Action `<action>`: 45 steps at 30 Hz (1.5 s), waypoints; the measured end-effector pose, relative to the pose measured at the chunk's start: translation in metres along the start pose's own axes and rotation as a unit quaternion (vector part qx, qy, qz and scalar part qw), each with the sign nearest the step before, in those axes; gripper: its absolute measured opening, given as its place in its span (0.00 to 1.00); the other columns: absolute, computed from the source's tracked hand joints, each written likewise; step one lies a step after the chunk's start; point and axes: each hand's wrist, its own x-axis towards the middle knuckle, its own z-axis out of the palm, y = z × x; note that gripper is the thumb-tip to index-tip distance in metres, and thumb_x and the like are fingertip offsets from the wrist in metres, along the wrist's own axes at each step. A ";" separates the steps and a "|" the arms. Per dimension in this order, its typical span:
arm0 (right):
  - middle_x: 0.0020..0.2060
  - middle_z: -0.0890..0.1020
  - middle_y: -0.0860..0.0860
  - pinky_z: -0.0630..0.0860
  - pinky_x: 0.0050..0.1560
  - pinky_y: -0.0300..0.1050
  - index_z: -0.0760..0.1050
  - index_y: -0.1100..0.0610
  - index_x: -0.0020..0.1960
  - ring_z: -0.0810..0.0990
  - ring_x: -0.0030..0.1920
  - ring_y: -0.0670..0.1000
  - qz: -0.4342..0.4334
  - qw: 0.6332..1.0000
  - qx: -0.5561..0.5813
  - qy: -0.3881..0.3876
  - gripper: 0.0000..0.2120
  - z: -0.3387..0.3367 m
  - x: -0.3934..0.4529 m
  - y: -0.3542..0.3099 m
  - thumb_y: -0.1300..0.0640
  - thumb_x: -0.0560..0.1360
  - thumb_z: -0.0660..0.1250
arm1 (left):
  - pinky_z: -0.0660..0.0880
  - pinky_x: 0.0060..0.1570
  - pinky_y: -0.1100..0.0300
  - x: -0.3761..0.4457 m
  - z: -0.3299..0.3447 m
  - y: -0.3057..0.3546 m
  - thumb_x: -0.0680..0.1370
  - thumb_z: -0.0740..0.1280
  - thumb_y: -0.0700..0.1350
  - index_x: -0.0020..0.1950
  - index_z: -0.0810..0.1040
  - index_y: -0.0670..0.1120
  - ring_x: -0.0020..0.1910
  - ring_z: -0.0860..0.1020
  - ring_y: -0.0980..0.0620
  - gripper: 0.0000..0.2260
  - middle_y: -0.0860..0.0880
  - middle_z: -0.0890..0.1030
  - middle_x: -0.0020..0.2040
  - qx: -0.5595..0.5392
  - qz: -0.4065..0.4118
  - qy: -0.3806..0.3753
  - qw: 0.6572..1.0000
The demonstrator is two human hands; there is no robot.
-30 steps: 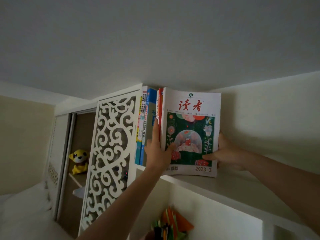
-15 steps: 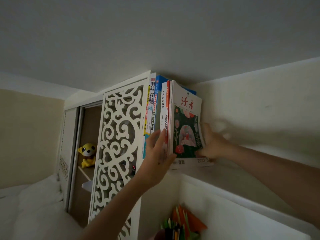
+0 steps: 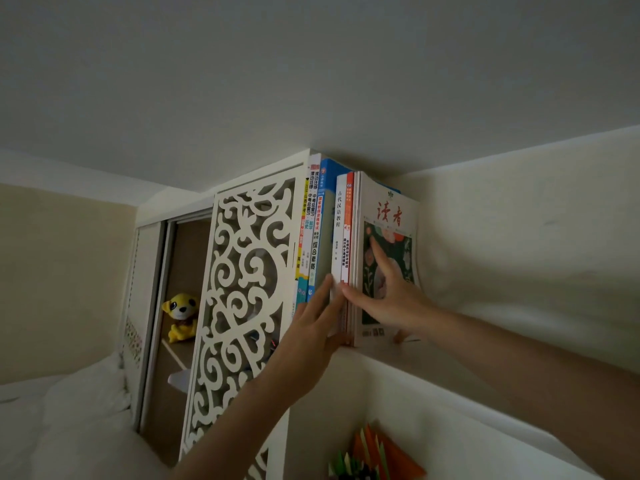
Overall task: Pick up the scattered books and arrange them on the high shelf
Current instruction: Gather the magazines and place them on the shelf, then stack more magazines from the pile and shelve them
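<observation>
**Magazine goes in last, squaring up the row**

Magazine (image 3: 388,271) with the red title and dark floral cover is standing upright at the right end of the row on the high shelf (image 3: 398,355), right up under the ceiling. The row of books (image 3: 325,233) sits between it and the white cutout panel (image 3: 242,289), spines facing me.

My right hand (image 3: 391,289) is spread flat on the magazine cover, fingers straight, thumb reaching across to the spines next to it. No grip, just pressing it sideways into the others. My left hand (image 3: 318,323) is also open, fingers straight up against the spines near their bottom edge, holding nothing, just bracing the row from the front.

So I'd call this the tidying step: everything visible is already up there. The magazine is floppy and its far edge curls out a bit, so I reckon it may slump once I let go. Next move probably calls for easing my right hand off slowly and checking it stands.

Yellow plush dog (image 3: 180,317) sits in the cabinet to the left. Whether more books are lying around below, I can't tell from here.
</observation>
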 end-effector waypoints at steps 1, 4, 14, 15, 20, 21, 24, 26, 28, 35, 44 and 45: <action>0.77 0.53 0.43 0.69 0.67 0.63 0.32 0.29 0.71 0.57 0.76 0.55 -0.007 1.000 0.002 0.004 0.48 0.001 0.001 0.001 0.28 0.66 0.64 | 0.54 0.70 0.61 0.001 0.002 -0.001 0.79 0.64 0.48 0.78 0.45 0.57 0.76 0.54 0.52 0.34 0.59 0.39 0.76 0.005 0.008 0.012 1.000; 0.77 0.50 0.44 0.67 0.68 0.63 0.30 0.29 0.70 0.55 0.76 0.56 -0.005 1.000 -0.004 0.021 0.45 0.008 0.001 0.002 0.32 0.70 0.62 | 0.62 0.71 0.57 0.007 0.004 -0.003 0.76 0.69 0.45 0.77 0.57 0.53 0.74 0.63 0.50 0.33 0.53 0.50 0.78 -0.009 0.009 0.049 0.999; 0.78 0.46 0.47 0.63 0.70 0.65 0.24 0.27 0.65 0.52 0.77 0.59 0.010 0.999 -0.044 0.015 0.40 0.017 0.006 0.002 0.35 0.75 0.58 | 0.78 0.57 0.60 0.006 0.002 -0.002 0.71 0.74 0.39 0.72 0.69 0.50 0.66 0.73 0.53 0.31 0.55 0.66 0.71 -0.191 -0.044 0.078 0.978; 0.78 0.45 0.47 0.62 0.71 0.65 0.23 0.28 0.65 0.51 0.77 0.59 0.012 0.999 -0.052 0.010 0.40 0.018 0.006 0.001 0.35 0.76 0.57 | 0.78 0.56 0.63 0.004 0.003 -0.003 0.71 0.74 0.38 0.71 0.70 0.49 0.63 0.75 0.53 0.30 0.54 0.67 0.71 -0.195 -0.045 0.082 0.976; 0.78 0.44 0.48 0.56 0.73 0.66 0.24 0.32 0.69 0.43 0.77 0.59 0.017 0.998 -0.058 0.024 0.41 0.024 0.006 -0.003 0.35 0.76 0.57 | 0.78 0.58 0.55 -0.001 0.005 -0.001 0.72 0.74 0.42 0.71 0.70 0.52 0.63 0.76 0.51 0.29 0.52 0.67 0.73 -0.101 -0.044 0.096 0.989; 0.78 0.46 0.49 0.58 0.72 0.66 0.25 0.31 0.69 0.47 0.77 0.59 0.022 0.998 -0.053 0.022 0.42 0.022 0.006 -0.003 0.34 0.75 0.57 | 0.76 0.61 0.54 -0.001 0.004 0.004 0.72 0.74 0.43 0.71 0.70 0.52 0.65 0.74 0.50 0.29 0.51 0.68 0.72 -0.052 -0.044 0.107 0.992; 0.78 0.53 0.50 0.66 0.69 0.62 0.29 0.31 0.70 0.60 0.75 0.60 0.053 0.997 -0.052 -0.002 0.37 0.010 0.005 -0.008 0.32 0.75 0.54 | 0.66 0.67 0.54 -0.001 -0.004 0.018 0.73 0.73 0.44 0.73 0.67 0.52 0.69 0.67 0.49 0.30 0.51 0.68 0.72 0.040 -0.058 0.114 0.991; 0.77 0.56 0.52 0.71 0.64 0.55 0.31 0.34 0.73 0.69 0.68 0.57 0.073 0.996 -0.056 -0.013 0.33 0.004 0.002 -0.017 0.35 0.78 0.50 | 0.65 0.70 0.52 0.000 -0.009 0.021 0.75 0.70 0.45 0.74 0.65 0.52 0.70 0.65 0.48 0.28 0.52 0.67 0.73 0.040 -0.077 0.077 0.993; 0.76 0.60 0.52 0.74 0.61 0.52 0.36 0.41 0.76 0.73 0.64 0.56 0.071 0.996 -0.046 0.012 0.31 0.000 -0.003 -0.029 0.41 0.81 0.50 | 0.63 0.70 0.53 -0.001 -0.016 0.023 0.77 0.68 0.46 0.74 0.65 0.53 0.71 0.64 0.48 0.27 0.53 0.66 0.74 0.048 -0.093 0.050 0.993; 0.51 0.83 0.48 0.74 0.46 0.28 0.78 0.54 0.57 0.78 0.45 0.41 -0.110 0.986 -0.038 0.115 0.10 -0.041 -0.156 -0.071 0.59 0.78 0.63 | 0.76 0.46 0.68 -0.087 -0.056 0.103 0.78 0.67 0.44 0.55 0.79 0.51 0.45 0.78 0.61 0.07 0.55 0.80 0.49 -0.071 -0.058 -0.010 0.996; 0.50 0.84 0.48 0.76 0.52 0.40 0.81 0.50 0.52 0.82 0.48 0.48 0.322 0.927 -0.153 -0.116 0.08 -0.030 -0.578 0.121 0.58 0.76 0.66 | 0.69 0.52 0.65 -0.319 0.102 0.323 0.78 0.67 0.47 0.58 0.80 0.49 0.57 0.77 0.52 0.10 0.50 0.81 0.58 -0.189 -0.005 -0.598 0.779; 0.55 0.82 0.51 0.73 0.55 0.41 0.80 0.51 0.56 0.81 0.54 0.52 0.388 0.897 -0.158 -0.141 0.10 -0.028 -0.624 0.142 0.57 0.77 0.64 | 0.68 0.54 0.64 -0.345 0.124 0.340 0.77 0.67 0.46 0.60 0.79 0.47 0.60 0.76 0.50 0.12 0.49 0.80 0.60 -0.196 -0.031 -0.616 0.762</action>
